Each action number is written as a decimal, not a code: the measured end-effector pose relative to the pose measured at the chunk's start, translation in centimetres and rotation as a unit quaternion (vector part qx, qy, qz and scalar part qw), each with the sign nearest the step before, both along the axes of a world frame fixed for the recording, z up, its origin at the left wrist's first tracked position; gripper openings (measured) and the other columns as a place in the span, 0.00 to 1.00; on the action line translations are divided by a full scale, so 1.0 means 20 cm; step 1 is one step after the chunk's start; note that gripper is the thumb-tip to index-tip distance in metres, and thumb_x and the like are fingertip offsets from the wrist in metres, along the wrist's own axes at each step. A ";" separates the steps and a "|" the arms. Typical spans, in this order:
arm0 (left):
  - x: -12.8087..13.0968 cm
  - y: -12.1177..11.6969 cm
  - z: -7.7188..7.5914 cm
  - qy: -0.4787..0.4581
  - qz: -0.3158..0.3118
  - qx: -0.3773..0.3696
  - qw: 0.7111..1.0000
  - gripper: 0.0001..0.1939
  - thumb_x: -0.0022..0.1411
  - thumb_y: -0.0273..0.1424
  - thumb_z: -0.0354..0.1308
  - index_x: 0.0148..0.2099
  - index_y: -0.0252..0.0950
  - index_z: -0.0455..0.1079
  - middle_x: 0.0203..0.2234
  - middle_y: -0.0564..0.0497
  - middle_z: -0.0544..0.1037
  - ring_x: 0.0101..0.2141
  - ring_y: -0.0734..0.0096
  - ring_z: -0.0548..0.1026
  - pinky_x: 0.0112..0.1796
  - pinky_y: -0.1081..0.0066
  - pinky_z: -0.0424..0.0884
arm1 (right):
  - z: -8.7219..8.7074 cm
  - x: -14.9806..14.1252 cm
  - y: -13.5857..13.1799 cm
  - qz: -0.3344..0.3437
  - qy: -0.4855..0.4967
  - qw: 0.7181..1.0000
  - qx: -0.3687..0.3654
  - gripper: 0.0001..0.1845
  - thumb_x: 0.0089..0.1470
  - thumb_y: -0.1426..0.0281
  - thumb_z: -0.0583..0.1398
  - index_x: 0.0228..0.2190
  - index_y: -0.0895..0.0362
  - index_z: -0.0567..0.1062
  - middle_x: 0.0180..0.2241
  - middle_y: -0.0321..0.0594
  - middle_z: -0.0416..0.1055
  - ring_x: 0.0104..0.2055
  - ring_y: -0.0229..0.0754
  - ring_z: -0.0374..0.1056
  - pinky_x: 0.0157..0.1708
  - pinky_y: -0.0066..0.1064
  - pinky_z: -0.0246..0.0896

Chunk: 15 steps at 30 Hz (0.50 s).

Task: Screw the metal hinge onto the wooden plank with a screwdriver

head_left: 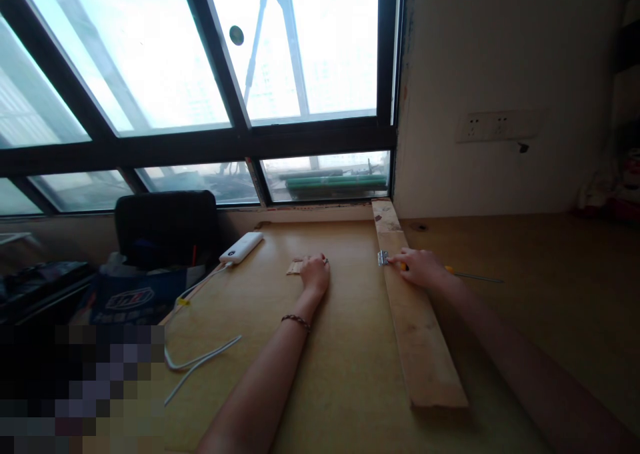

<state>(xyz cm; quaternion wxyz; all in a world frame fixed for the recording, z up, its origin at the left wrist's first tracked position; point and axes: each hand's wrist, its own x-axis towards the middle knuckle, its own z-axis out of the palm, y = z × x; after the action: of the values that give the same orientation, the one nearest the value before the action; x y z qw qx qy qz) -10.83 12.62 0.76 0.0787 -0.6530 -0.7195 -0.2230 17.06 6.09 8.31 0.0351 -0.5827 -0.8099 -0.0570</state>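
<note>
A long wooden plank (420,334) lies on the table, running from the window wall towards me. On its left edge sits a small silver metal hinge (383,258). My right hand (423,267) rests over the plank, its index finger reaching to the hinge. Under that palm is a screwdriver (480,279), with yellow handle parts showing on both sides of the hand and the thin shaft pointing right. My left hand (315,273) is on the table with curled fingers beside a small beige piece (294,267). What those fingers hold is too small to make out.
The yellowish wooden table (350,374) meets the window and the wall. At its left edge lie a white power bank (243,247) and a white cable (200,361). Beyond them stand a black chair (165,224) and a blue bag (135,297). A wall socket (487,127) is at right.
</note>
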 end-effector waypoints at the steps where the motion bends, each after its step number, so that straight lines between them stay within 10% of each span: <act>1: 0.00 0.00 0.00 0.008 0.001 0.002 1.000 0.11 0.59 0.31 0.48 0.40 0.36 0.70 0.33 0.44 0.74 0.40 0.60 0.68 0.38 0.66 0.62 | 0.00 0.00 0.00 0.000 -0.001 1.000 0.001 0.21 0.52 0.64 0.50 0.47 0.38 0.69 0.40 0.37 0.70 0.37 0.46 0.69 0.30 0.32 0.57; 9: 0.04 -0.07 0.05 0.051 -0.064 0.069 0.994 0.12 0.58 0.28 0.49 0.42 0.32 0.69 0.40 0.40 0.70 0.44 0.56 0.63 0.44 0.61 0.61 | -0.02 0.02 0.01 0.008 -0.002 1.000 0.008 0.24 0.50 0.66 0.52 0.49 0.37 0.67 0.40 0.36 0.70 0.37 0.45 0.69 0.30 0.31 0.56; 15: 0.24 -0.17 0.05 -0.119 -0.240 0.131 0.954 0.13 0.59 0.29 0.50 0.47 0.34 0.65 0.47 0.42 0.67 0.49 0.60 0.62 0.51 0.60 0.59 | -0.02 0.02 0.01 0.009 -0.003 1.000 0.003 0.23 0.50 0.65 0.52 0.48 0.39 0.68 0.41 0.37 0.70 0.37 0.45 0.69 0.30 0.31 0.56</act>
<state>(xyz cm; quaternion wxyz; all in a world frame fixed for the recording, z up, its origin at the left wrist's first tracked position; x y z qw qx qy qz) -6.00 9.19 1.84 0.0212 -0.7590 -0.5102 -0.4040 17.41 6.30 7.93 0.0348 -0.5749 -0.8152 -0.0610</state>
